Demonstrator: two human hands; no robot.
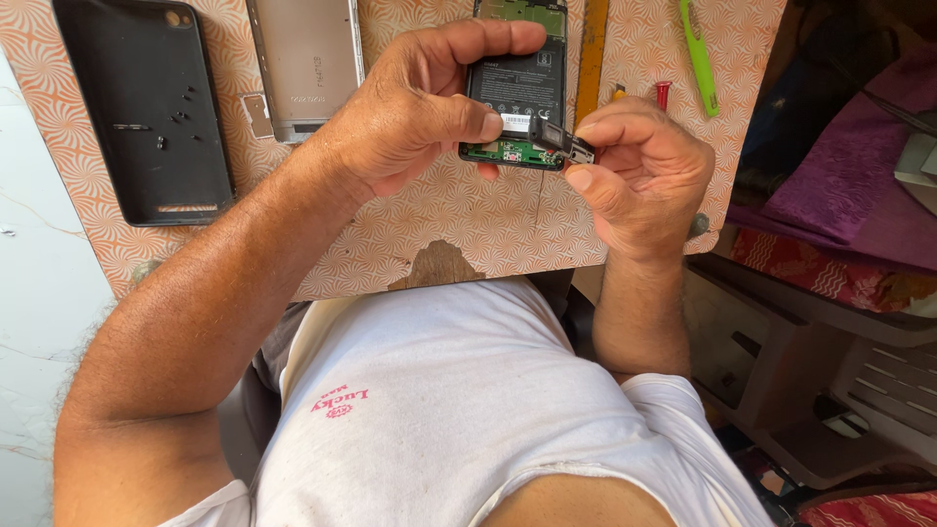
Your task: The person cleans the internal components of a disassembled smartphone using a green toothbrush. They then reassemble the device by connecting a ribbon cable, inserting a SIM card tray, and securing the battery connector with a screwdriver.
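Gripping the opened phone (515,93) at its lower end, the left hand (415,107) steadies it near the bench's (468,220) middle, while the right hand (639,171) pinches a small black part (560,140) touching the phone's bottom corner. Toward the far left corner lie a black case (146,107) and a silver back cover (307,59); a green tool (699,59) lies near the right edge.

Counts, placed relative to the opened phone (515,93):
- 1 opened phone, battery and green board exposed
- 2 hands on it: left hand (415,107), right hand (649,171)
- 1 small black part (561,141), at its lower right corner
- 1 silver back cover (307,59), just left
- 1 black case (146,107), far left
- several tiny screws (176,117) lying in that case, too small to count exactly
- 1 green tool (699,59), right
- 1 red-capped item (664,95), right
- 1 patterned board (439,224) underneath
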